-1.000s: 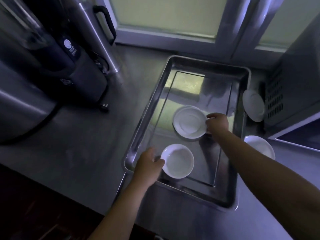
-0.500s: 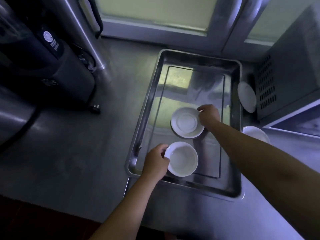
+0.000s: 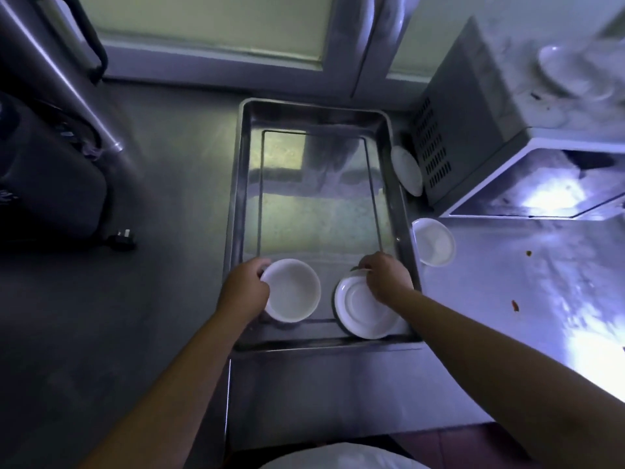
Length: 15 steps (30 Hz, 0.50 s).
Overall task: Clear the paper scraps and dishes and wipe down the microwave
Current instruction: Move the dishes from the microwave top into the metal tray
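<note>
A white bowl and a white saucer sit side by side at the near end of a steel tray on a metal counter. The person's left hand curls around the bowl's left rim, gripping it; the right hand pinches the saucer's far edge between fingers and thumb. Just beyond the right hand, outside the tray wall, another small white dish rests on the counter, and farther off a plate leans against the vented side of the microwave. More white dishes stand on the microwave's soiled top. Beyond the left hand stand dark appliances, a loose plug beside them.
</note>
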### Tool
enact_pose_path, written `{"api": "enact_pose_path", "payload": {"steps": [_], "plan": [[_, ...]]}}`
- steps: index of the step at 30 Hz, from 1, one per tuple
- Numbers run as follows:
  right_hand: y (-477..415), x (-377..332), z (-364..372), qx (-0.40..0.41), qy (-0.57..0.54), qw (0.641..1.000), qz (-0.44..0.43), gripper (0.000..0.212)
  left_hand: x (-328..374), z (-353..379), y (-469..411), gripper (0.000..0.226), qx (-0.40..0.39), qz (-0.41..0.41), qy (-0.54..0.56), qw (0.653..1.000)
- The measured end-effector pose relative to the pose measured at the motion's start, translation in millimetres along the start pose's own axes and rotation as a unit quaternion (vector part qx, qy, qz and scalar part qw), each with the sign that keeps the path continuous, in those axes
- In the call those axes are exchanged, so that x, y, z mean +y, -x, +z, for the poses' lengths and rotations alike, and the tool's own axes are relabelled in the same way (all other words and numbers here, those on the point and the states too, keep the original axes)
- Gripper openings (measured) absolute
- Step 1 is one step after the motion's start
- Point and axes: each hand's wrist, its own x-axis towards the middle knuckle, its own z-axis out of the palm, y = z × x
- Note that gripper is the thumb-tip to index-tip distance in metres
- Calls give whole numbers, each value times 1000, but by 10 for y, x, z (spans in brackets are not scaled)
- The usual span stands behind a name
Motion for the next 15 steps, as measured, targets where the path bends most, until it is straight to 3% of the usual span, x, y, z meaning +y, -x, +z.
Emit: {"api": "enact_pose_path", "payload": {"steps": [3,6,10,12,15], "plan": [[116,58,-70,44,-60,997,15,35,-5,43,-68,48,-15,-9,0,1000],[201,200,-289,162,-182,966,86,22,9,85,-104,44,-35,-17,13,999],[304,709,-594,260,-357,849,290,29,28,149,-80,43,-45,-35,62,996],[313,964,-663,216,-469,774,366,26,24,165,-49,42,-41,-49,84,994],[237,1153,-685,120,-601,684,395,12,7,193,10,40,-31,-76,119,990]]}}
